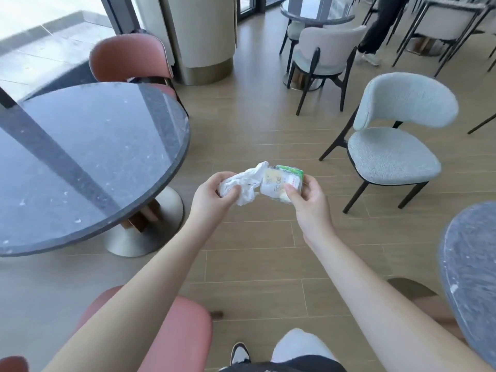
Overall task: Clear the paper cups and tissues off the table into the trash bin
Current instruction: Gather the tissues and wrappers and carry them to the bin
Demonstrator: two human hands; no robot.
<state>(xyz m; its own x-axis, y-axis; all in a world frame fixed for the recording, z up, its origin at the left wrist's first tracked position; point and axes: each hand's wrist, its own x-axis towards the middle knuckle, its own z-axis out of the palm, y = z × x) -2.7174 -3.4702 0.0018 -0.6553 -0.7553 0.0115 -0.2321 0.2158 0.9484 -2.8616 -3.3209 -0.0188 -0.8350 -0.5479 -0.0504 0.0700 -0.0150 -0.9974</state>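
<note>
A café floor of wood planks spreads right of the round dark table [88, 162]. Beside its edge, the left hand [212, 196] pinches crumpled tissue [245, 183]; the right hand [306, 200] grips a tissue packet [279, 183], touching it. No bin visible.

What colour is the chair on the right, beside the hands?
Pale blue-grey fabric chair with dark legs, clearest in the head view.

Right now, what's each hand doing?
Left hand: grips the crumpled white tissue.
Right hand: holds the tissue pack.
</note>
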